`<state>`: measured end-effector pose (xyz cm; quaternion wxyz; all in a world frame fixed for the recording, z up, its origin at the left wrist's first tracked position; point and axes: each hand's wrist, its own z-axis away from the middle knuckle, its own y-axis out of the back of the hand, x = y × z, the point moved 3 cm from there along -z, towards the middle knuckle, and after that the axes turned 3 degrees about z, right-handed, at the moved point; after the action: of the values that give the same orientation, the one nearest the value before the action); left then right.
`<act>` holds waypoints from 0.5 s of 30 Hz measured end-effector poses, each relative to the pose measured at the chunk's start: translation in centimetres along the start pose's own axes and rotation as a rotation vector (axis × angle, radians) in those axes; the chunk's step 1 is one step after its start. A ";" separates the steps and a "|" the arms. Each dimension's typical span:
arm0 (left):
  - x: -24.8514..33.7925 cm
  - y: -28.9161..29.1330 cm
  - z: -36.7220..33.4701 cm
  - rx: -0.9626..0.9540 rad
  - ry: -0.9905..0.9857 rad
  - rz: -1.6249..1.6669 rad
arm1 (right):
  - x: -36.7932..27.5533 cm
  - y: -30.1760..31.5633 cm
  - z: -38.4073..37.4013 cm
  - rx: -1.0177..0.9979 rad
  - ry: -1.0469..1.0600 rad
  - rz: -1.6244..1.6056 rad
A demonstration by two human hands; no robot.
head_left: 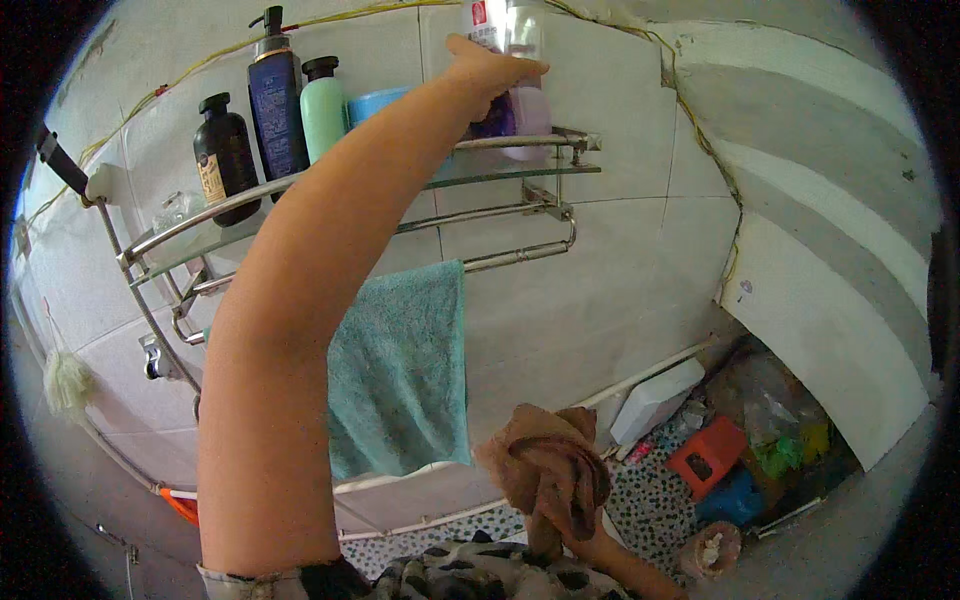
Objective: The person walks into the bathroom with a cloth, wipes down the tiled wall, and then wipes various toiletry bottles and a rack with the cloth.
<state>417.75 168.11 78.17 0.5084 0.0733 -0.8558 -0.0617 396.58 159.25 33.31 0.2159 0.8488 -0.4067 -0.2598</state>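
Observation:
My left arm stretches up across the shelf. My left hand (490, 75) is at its right end, with thumb and fingers around a white bottle (483, 22) bearing a red mark. Close beside it is a clear container (526, 32), and a purple bottle (532, 112) stands below, partly behind my hand. Low in front of me, my right hand (585, 540) is closed on a bunched brown towel (550, 465), which hides most of its fingers.
A glass shelf with metal rails (520, 175) holds a black bottle (222, 160), a dark blue pump bottle (276, 110) and a green bottle (322, 105). A teal towel (405, 370) hangs below. A red plastic stool (707, 455) and bags lie on the floor at right.

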 end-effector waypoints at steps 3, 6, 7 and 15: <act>-1.9 0.5 -3.5 0.149 -0.110 -0.267 | -2.5 2.3 -3.3 -0.140 0.072 0.127; -0.9 0.0 -2.1 0.235 -0.110 -0.413 | 0.1 -0.9 1.0 -0.164 0.019 0.046; -0.7 -0.2 -1.9 0.197 -0.127 -0.361 | 1.5 -2.8 3.5 -0.152 -0.015 -0.020; 5.1 6.3 0.0 0.324 -0.892 -1.274 | -1.7 3.4 -2.5 -0.182 -0.264 -0.295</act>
<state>414.93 173.36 83.68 -0.0325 0.5900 -0.7705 -0.2389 395.23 159.07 37.67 0.1961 0.8348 -0.2776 -0.4331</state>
